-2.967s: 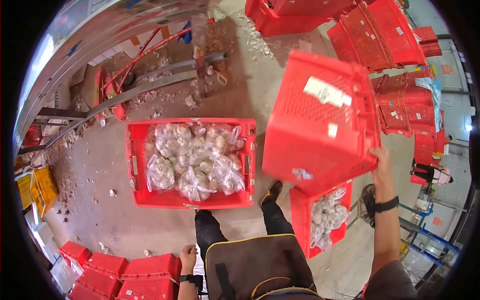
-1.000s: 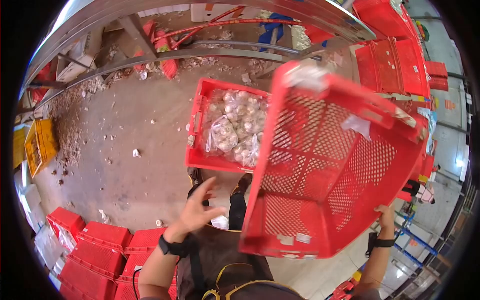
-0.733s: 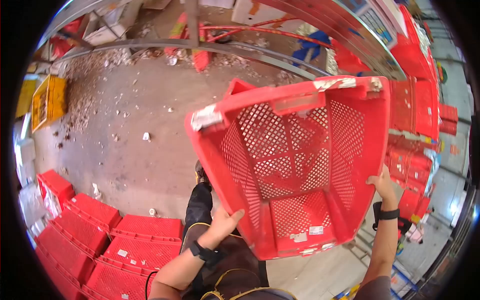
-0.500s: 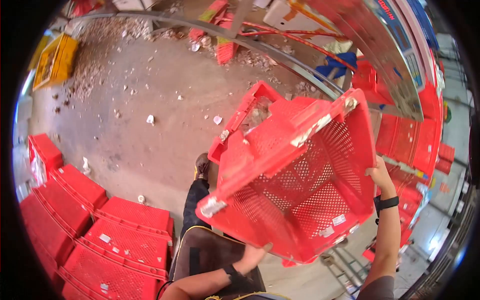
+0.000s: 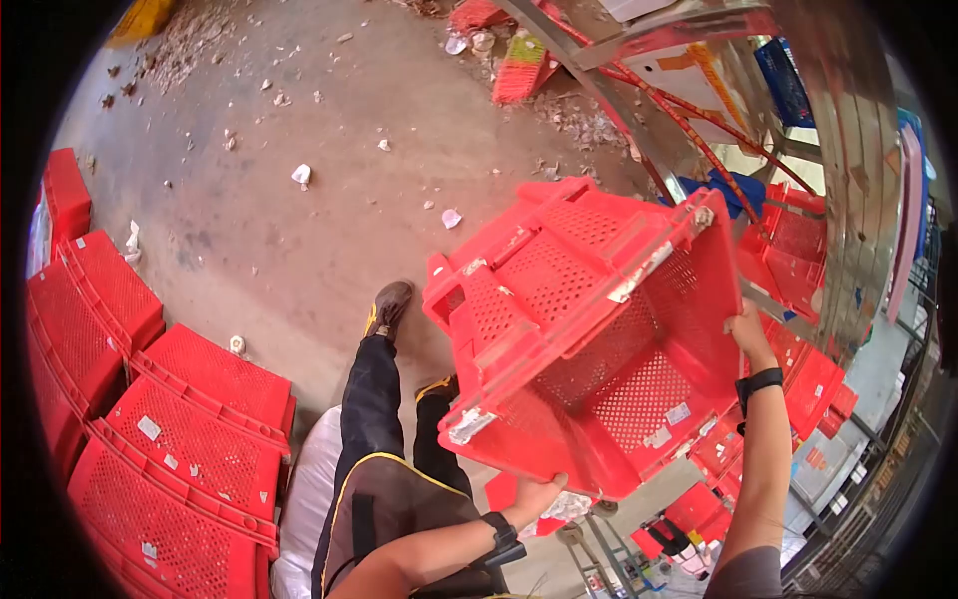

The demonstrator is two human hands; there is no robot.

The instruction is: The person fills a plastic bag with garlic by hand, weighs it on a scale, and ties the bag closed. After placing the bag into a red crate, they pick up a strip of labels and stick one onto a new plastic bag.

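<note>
A red plastic crate (image 5: 639, 399) with perforated walls is held off the floor, tilted so that its open mouth faces me. My left hand (image 5: 537, 499) grips its near lower rim with fingers closed. At the right-hand rim, my right hand (image 5: 748, 334) is wrapped round the edge, thumb on the inside. Whitish worn patches mark the crate's corners, and small paper labels lie on its inner surface.
Stacked red crates (image 5: 205, 424) stand at left beside a white sack (image 5: 311, 499). Debris and a red-and-green broom head (image 5: 521, 68) lie on the concrete floor (image 5: 329, 240). A metal-framed table (image 5: 848, 180) stands at upper right, with more red crates (image 5: 783, 250) underneath.
My view has shifted, and floor items sit higher in it. Both hands still hold the crate, whose outer perforated side shows more. My shoes and legs are more visible.
</note>
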